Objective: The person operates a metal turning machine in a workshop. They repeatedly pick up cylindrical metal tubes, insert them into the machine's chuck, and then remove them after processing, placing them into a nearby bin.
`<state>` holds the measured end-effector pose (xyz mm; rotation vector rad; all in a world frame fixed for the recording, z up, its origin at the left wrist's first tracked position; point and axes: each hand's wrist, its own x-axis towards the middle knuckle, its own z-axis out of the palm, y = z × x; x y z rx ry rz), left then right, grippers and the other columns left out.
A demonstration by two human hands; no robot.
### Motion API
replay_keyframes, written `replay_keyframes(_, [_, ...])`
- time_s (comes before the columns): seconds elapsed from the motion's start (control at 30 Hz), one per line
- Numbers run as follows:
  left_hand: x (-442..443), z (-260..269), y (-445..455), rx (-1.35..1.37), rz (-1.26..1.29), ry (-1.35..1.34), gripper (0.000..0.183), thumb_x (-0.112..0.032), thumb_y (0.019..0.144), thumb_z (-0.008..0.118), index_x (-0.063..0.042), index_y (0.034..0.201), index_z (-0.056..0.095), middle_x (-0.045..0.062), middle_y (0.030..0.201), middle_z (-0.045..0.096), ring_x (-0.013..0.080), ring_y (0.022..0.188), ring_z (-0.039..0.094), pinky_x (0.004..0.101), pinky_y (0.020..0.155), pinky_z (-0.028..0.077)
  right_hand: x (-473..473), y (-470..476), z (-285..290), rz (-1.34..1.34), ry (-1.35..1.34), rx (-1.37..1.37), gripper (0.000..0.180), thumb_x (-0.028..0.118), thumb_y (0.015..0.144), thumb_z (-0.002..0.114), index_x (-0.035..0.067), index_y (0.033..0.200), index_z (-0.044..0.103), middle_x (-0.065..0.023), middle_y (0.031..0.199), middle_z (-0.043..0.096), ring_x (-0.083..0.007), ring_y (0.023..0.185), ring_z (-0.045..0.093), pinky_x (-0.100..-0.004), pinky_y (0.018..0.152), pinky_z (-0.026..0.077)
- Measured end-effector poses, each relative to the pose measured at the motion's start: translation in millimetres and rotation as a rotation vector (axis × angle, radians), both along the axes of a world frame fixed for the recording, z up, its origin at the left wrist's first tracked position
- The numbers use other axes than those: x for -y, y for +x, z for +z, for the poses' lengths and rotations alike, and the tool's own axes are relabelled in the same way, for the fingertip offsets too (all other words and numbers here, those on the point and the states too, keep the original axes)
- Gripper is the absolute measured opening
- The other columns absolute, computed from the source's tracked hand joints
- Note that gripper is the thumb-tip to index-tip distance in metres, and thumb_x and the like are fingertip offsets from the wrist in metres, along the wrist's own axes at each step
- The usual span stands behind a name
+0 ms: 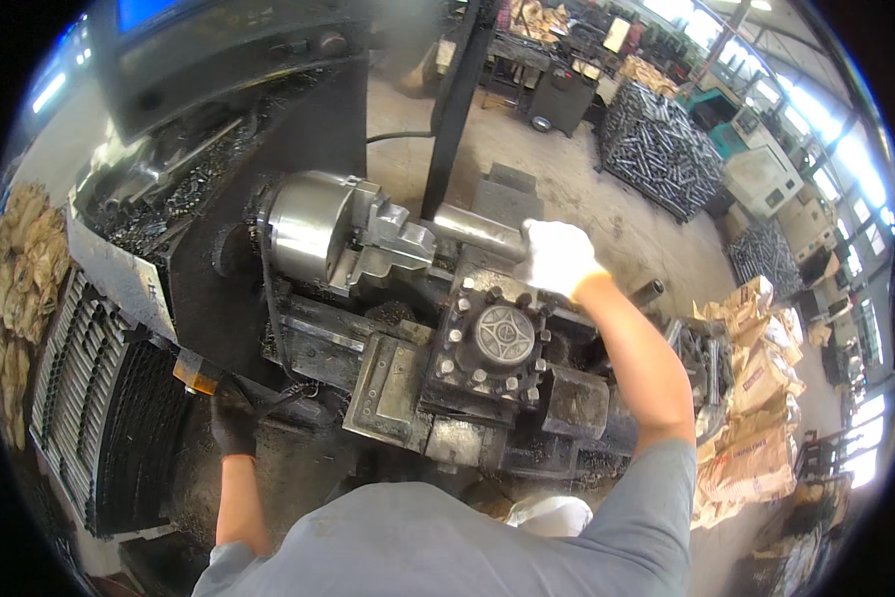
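Note:
My right hand (559, 257), in a white glove, grips the end of a smooth metal cylinder (479, 230). The cylinder's other end points left, just right of the stepped jaws (399, 239) of the lathe chuck (311, 227). Below that hand stands the square tool post (504, 336), ringed with bolts. My left hand (232, 422), in a dark glove, is low at the front of the lathe, beside an orange part (194, 378). Its fingers blend into the dark machine, so what it touches is unclear.
A metal guard (119, 261) borders a tray with metal chips (156, 205) at left. Stacked rods (82, 380) stand below it. Paper sacks (750, 440) are at right. Behind the lathe are a dark post (459, 104) and a bin heaped with metal parts (660, 145).

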<state>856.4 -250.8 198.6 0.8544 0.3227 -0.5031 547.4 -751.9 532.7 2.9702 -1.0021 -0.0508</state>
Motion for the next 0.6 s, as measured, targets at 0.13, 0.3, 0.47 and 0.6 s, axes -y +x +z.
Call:
replay_keyframes(0.13, [-32.3, 14.2, 27.4, -0.006, 0.171, 0.104, 0.04, -0.054, 0.105, 0.059, -0.016, 0.113, 0.067, 0.001, 0.095, 0.066, 0.0269, 0.096, 0.063, 0.0484, 0.09, 0.051, 50.8, 21.5, -72.4, 0.022, 0.083, -0.272, 0.035, 0.028, 0.072, 0.078, 0.004, 0.097, 0.083, -0.0229, 0.097, 0.079, -0.0384, 0.089, 0.078, -0.0461, 0.084, 0.063])
replay_keyframes(0.3, [-36.6, 51.8, 38.5, -0.071, 0.129, 0.202, 0.041, -0.059, 0.106, 0.053, -0.019, 0.108, 0.065, -0.001, 0.087, 0.06, 0.0235, 0.083, 0.057, 0.0475, 0.082, 0.048, 76.7, 9.8, -121.2, 0.085, 0.661, -0.083, 0.048, 0.026, 0.074, 0.08, -0.008, 0.108, 0.074, -0.0271, 0.092, 0.077, -0.0432, 0.084, 0.076, -0.0476, 0.077, 0.061])
replay_keyframes(0.47, [-60.9, 27.2, 62.6, -0.096, -0.044, 0.177, 0.044, -0.059, 0.105, 0.053, -0.018, 0.108, 0.069, -0.002, 0.078, 0.06, 0.0259, 0.073, 0.059, 0.0422, 0.076, 0.052, 72.3, 73.3, -131.1, 0.075, 0.826, -0.016, 0.08, 0.014, 0.078, 0.08, -0.004, 0.149, 0.05, -0.0223, 0.098, 0.077, -0.0285, 0.073, 0.074, -0.0406, 0.062, 0.058])
replay_keyframes(0.6, [-77.6, -40.0, 92.8, 0.598, -0.057, 0.575, 0.042, -0.053, 0.104, 0.058, -0.015, 0.115, 0.072, 0.0, 0.079, 0.063, 0.0241, 0.071, 0.062, 0.0353, 0.069, 0.051, 61.4, 135.7, -125.8, 0.027, 1.491, 0.341, 0.115, 0.006, 0.084, 0.075, -0.003, 0.168, -0.002, -0.0161, 0.096, 0.07, -0.0204, 0.073, 0.068, -0.0317, 0.053, 0.055])
